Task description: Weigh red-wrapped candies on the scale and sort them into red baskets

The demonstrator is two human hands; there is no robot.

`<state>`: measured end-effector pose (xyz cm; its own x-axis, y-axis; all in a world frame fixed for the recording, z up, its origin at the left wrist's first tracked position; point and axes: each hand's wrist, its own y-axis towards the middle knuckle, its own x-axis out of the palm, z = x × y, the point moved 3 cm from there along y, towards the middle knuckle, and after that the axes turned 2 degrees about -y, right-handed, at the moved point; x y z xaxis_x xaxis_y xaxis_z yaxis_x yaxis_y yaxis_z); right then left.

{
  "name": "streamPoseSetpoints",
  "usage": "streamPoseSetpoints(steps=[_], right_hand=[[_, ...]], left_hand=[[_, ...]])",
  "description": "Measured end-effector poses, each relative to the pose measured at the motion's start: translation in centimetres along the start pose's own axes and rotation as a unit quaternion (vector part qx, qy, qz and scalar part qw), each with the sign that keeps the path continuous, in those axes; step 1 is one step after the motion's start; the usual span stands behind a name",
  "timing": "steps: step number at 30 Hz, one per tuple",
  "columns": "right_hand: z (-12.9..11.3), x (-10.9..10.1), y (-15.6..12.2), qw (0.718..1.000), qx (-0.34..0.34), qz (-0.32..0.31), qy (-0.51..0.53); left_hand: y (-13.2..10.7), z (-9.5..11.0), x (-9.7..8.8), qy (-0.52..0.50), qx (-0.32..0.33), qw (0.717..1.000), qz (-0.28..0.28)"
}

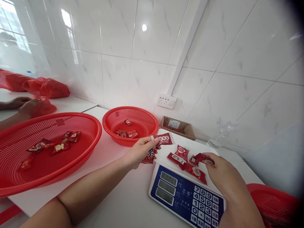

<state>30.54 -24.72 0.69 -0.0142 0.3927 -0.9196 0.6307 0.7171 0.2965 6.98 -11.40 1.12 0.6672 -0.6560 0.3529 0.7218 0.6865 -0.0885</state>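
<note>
My left hand [142, 151] is closed on red candy packets [165, 139], one flat with white lettering and another below it with dark print. They hang over the left edge of the digital scale [201, 148]. On the scale's white pan lie several red wrapped candies [196, 172]. At the pan's right side my right hand [217, 166] pinches a small dark-red candy packet [204, 157], close to the others. The scale's keypad and three grey displays face me; the digits are hard to read.
Two red plastic baskets [58, 118] [130, 109] with some candies stand left and behind. Another red basket [273, 190] is at the right. A cardboard box [192, 131] and clear plastic bottle [222, 136] stand by the wall. Far left, another person's hands [28, 106] touch a red bag [45, 107].
</note>
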Motion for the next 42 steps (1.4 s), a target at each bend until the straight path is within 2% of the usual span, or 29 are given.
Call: streamPoseSetpoints(steps=[4, 10, 18, 22, 29, 34, 42], right_hand=[[-0.3, -0.3, 0.0, 0.999, 0.029, -0.035, -0.019], [-0.1, -0.2, 0.1, 0.999, 0.009, -0.036, -0.028], [-0.9, 0.7, 0.1, 0.994, -0.007, -0.105, -0.013], [-1.5, 0.9, 0.2, 0.992, 0.018, -0.125, -0.012], [-1.9, 0.8, 0.5, 0.99, 0.11, -0.089, 0.003], [-1.6, 1.2, 0.7, 0.993, 0.068, -0.048, 0.079], [-1.1, 0.8, 0.5, 0.994, 0.053, -0.024, 0.091]], left_hand=[[0.0, -0.1, 0.0, 0.006, -0.007, 1.0, 0.001], [0.0, 0.0, 0.0, 0.007, 0.001, 1.0, 0.004], [0.1, -0.3, -0.1, 0.02, 0.001, 1.0, 0.0], [0.2, -0.3, -0.2, 0.028, -0.002, 1.0, -0.002], [0.1, -0.2, 0.0, 0.027, -0.004, 1.0, -0.003], [0.2, -0.3, -0.2, 0.011, 0.018, 1.0, -0.005], [0.0, -0.3, 0.0, 0.02, 0.006, 1.0, 0.003]])
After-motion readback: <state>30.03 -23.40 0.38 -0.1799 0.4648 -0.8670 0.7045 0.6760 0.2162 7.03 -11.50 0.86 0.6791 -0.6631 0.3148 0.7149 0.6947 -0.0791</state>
